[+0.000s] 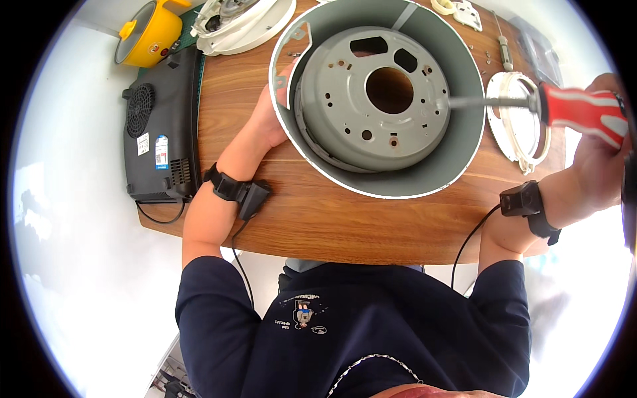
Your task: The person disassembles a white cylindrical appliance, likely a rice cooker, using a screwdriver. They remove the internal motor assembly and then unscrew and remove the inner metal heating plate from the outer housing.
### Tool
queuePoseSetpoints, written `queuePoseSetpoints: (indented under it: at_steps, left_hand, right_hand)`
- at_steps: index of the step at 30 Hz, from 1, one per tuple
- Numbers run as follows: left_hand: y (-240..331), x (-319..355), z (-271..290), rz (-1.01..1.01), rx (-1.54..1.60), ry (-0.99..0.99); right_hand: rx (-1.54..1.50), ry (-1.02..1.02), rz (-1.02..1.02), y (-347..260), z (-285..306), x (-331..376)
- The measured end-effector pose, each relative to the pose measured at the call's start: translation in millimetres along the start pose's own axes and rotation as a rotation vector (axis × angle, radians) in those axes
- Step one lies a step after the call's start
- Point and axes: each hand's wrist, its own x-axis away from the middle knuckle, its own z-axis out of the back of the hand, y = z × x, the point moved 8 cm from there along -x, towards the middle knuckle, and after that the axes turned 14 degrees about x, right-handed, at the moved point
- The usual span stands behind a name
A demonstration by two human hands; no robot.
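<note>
A large round grey metal housing (462, 149) stands on the table with its open side toward me. Inside it sits a grey metal plate (345, 86) with a big central hole, two cut-outs and several small holes. My left hand (271, 123) grips the housing's left side, its fingers mostly hidden behind the wall. In my right hand (594, 162), raised at the right, is a screwdriver (577, 109) with a red and light-grey handle. Its shaft is blurred and points left, the tip overlapping the plate's right part; whether it touches I cannot tell.
A black appliance (162, 126) with a fan grille lies at left, a yellow pot (152, 33) behind it. White plastic parts (245, 26), a white ring frame (517, 119), a second screwdriver (505, 53) and loose screws surround the housing. Cables run from both wristbands.
</note>
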Motion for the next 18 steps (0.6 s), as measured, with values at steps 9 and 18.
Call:
queuePoseSetpoints:
  at_steps: [9, 18]
  left_hand:
    - [1.4, 8.7, -9.1, -0.009, -0.057, 0.215]
    - [-2.3, 3.9, -3.0, 0.013, -0.049, 0.225]
  right_hand:
    - [0.048, 0.083, 0.032, -16.0, -23.9, -1.0]
    - [0.062, 0.085, 0.066, -20.3, -26.5, -4.0]
